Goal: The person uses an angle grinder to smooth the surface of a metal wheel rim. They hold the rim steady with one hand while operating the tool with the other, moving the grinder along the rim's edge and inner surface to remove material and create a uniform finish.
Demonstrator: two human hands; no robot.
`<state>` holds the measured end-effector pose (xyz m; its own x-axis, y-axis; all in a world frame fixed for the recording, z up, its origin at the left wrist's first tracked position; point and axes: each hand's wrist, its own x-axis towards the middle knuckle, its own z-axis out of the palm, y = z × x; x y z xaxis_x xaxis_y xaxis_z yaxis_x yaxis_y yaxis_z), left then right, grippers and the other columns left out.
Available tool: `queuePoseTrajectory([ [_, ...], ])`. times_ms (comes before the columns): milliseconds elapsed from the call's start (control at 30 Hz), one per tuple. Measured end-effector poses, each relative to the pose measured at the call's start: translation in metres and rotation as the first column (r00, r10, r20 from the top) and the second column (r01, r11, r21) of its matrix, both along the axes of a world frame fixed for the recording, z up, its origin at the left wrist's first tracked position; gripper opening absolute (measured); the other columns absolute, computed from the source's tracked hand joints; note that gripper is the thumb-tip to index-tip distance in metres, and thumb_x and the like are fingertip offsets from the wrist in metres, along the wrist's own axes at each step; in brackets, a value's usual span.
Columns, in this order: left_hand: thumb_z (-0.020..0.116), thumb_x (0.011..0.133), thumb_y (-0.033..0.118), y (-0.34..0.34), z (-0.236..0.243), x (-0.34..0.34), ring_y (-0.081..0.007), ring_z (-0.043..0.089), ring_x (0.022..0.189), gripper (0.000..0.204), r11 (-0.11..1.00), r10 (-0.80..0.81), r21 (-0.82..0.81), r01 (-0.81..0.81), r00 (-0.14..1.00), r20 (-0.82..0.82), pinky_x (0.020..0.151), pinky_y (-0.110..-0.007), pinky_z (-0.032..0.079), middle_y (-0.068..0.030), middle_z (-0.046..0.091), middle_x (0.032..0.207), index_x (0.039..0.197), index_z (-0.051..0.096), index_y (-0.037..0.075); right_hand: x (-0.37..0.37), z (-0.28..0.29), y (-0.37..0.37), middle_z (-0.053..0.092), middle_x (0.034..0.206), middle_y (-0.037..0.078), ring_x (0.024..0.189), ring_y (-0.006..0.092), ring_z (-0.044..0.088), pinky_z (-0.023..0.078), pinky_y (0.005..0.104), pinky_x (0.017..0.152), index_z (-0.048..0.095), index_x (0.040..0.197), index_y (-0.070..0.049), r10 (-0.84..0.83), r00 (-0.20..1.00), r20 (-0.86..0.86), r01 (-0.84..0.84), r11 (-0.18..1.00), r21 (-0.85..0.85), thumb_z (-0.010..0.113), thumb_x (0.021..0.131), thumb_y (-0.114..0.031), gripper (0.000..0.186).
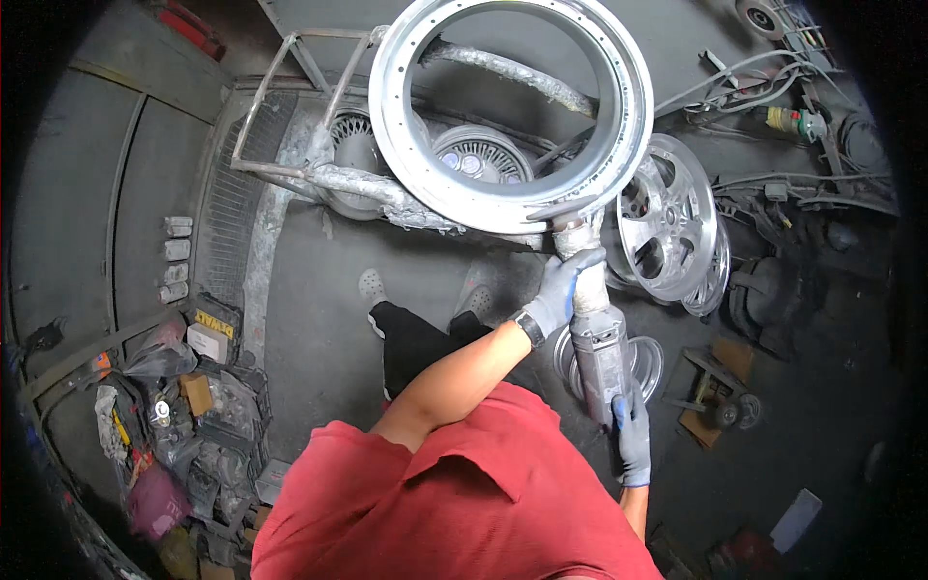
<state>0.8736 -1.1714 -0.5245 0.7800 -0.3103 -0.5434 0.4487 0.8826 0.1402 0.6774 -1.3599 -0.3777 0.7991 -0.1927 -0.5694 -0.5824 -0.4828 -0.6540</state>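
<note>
A large silvery wheel rim ring [387, 101] rests on a metal frame in front of me. Both my hands wear grey-and-blue gloves and hold a dusty grey angle grinder [601, 362]. Closed around its pale, wrapped front neck is my left hand [568, 285], with a watch on that wrist. My right hand [633, 435] grips the rear of the body, where part of the fingers is hidden. The head of the grinder lies at the near edge of the ring; whether its disc touches the metal I cannot tell.
Behind the ring, the tubular frame [358, 181] holds spoked wheels [478, 155]. A silver alloy wheel [667, 217] leans at the right, near cables [764, 82] and another power tool [797, 123]. Boxes and tool cases [222, 396] crowd the left. Small rims [646, 367] lie by the grinder.
</note>
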Motion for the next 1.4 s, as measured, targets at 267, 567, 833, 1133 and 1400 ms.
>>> queuePoseTrajectory([
  [267,0.084,0.09,0.014,0.105,-0.014,-0.03,-0.0179,0.071,0.08,0.028,0.962,-0.116,0.246,0.118,0.993,-0.022,0.073,-0.035,0.059,-0.0036,0.072,0.094,0.113,0.07,0.009,-0.063,-0.05,0.111,0.052,0.158,0.025,0.146,0.0311,0.049,0.036,0.0412,0.122,0.043,0.159,0.007,-0.139,0.987,-0.077,0.152,0.969,0.195,0.06,0.109,-0.044,0.073],
  [567,0.083,0.09,0.011,0.185,-0.013,-0.016,-0.018,0.071,0.084,0.038,0.841,-0.093,0.538,0.056,0.995,0.042,0.074,-0.035,0.06,-0.0046,0.071,0.099,0.123,0.066,0.006,-0.043,-0.091,0.172,0.059,0.148,0.019,0.137,0.0261,0.054,0.04,0.0376,0.118,0.048,0.155,0.005,-0.136,0.968,-0.211,0.226,0.842,0.491,0.058,0.111,-0.036,0.061],
  [833,0.078,0.093,0.008,0.089,-0.013,-0.027,-0.0208,0.072,0.085,0.028,0.948,0.055,0.313,-0.065,0.998,0.039,0.077,-0.036,0.059,-0.0064,0.071,0.097,0.118,0.068,0.006,-0.007,-0.057,0.058,0.051,0.158,0.02,0.148,0.0276,0.046,0.035,0.0386,0.123,0.042,0.16,0.005,0.053,0.996,-0.074,-0.032,0.966,0.257,0.061,0.108,-0.032,0.066],
  [1133,0.079,0.094,0.01,0.016,-0.014,-0.018,-0.0192,0.072,0.084,0.025,0.985,0.102,0.133,-0.108,0.994,0.046,0.077,-0.035,0.06,-0.0049,0.071,0.095,0.116,0.067,0.008,0.026,-0.034,-0.026,0.056,0.15,0.018,0.133,0.0234,0.054,0.05,0.0358,0.106,0.042,0.16,0.003,0.095,0.989,-0.112,-0.069,0.974,0.216,0.061,0.109,-0.036,0.067],
  [1400,0.075,0.094,0.012,0.073,-0.017,-0.019,-0.0209,0.073,0.083,0.033,0.903,0.202,0.375,-0.208,0.978,0.053,0.078,-0.037,0.06,-0.0071,0.074,0.099,0.126,0.068,0.005,0.035,-0.092,-0.013,0.054,0.155,0.025,0.147,0.029,0.048,0.036,0.0394,0.122,0.043,0.157,0.009,0.254,0.964,-0.075,-0.217,0.92,0.326,0.063,0.108,-0.033,0.068],
])
